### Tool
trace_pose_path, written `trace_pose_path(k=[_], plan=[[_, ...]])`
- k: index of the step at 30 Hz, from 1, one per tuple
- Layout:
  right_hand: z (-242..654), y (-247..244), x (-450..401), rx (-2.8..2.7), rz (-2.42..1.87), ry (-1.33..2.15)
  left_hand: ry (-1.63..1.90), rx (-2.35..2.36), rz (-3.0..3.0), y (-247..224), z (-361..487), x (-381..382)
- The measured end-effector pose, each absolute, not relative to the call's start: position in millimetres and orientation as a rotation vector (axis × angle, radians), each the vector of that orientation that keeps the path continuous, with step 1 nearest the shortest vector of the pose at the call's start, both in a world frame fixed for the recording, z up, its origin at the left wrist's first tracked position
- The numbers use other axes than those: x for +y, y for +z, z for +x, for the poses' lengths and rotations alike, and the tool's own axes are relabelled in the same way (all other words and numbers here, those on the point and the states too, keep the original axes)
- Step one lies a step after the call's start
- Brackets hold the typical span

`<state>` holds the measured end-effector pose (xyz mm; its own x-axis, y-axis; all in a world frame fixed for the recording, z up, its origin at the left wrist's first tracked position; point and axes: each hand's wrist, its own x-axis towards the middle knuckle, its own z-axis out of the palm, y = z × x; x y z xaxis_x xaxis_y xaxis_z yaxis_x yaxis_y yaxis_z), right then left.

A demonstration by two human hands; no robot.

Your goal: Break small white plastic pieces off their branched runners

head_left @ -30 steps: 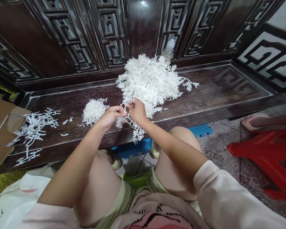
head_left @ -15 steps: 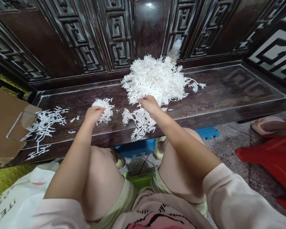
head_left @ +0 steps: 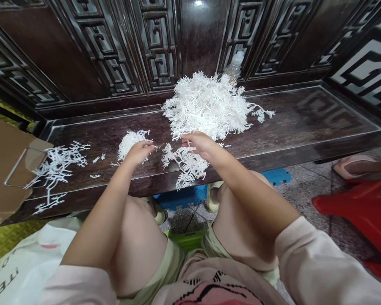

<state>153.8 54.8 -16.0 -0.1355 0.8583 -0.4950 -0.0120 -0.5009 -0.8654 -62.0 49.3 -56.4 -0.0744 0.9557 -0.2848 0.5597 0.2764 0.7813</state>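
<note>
My left hand [head_left: 142, 152] is over the right edge of a small heap of white snippets [head_left: 130, 142], its fingertips drawn close together. A tiny white sprig [head_left: 156, 148] shows right at those fingertips; whether it is pinched or lies on the bench is unclear. My right hand [head_left: 199, 143] is bent around a thin white stalk between thumb and fingers. Under it spreads a white plastic-looking branch [head_left: 192, 167] with feathery tips, reaching the bench's front edge. Just behind rises a large pile of similar white branches [head_left: 209, 103].
On the left of the dark wooden bench [head_left: 305, 123] lie bare white twigs [head_left: 62, 163] beside a cardboard box [head_left: 9, 165]. A clear bottle [head_left: 235, 65] stands behind the pile. A red stool [head_left: 355, 209] is on the floor at right, a white bag [head_left: 34, 254] at lower left.
My left hand has moved right, from the small heap's front to its right edge. My right hand has shifted slightly down, its fingers a little more spread.
</note>
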Motion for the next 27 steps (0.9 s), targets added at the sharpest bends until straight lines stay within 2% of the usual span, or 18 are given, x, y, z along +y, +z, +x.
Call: trace_pose_path(k=[5,10,14,17,22,24,27], plan=[[157.1,-18.0,55.2,-0.888,-1.184,1.934,0.394,1.283,1.611,-34.7,-10.8,28.3],[158.4,-13.6,53.2,-0.867,-1.019,2.000,0.458,1.443,1.822,-37.5,5.9,24.0],[160.7,-11.2,55.8,-0.926,-0.976,1.913,0.521,1.469,1.810,-36.2,0.4,27.0],[164.6,-11.2,59.5,-1.001,-1.071,1.712,0.641,1.469,1.684,-32.6,-1.3,27.6],[170.1,-9.8,60.7,-0.844,-1.505,1.437,0.867,1.504,1.332,-34.6,-0.5,28.9],[169.8,-9.4,59.0,-0.786,-1.643,1.409,0.927,1.500,1.206,-35.5,-1.0,29.7],[165.8,-9.3,55.1,-0.928,-1.665,1.562,0.983,1.491,1.070,-33.9,-1.7,29.7]])
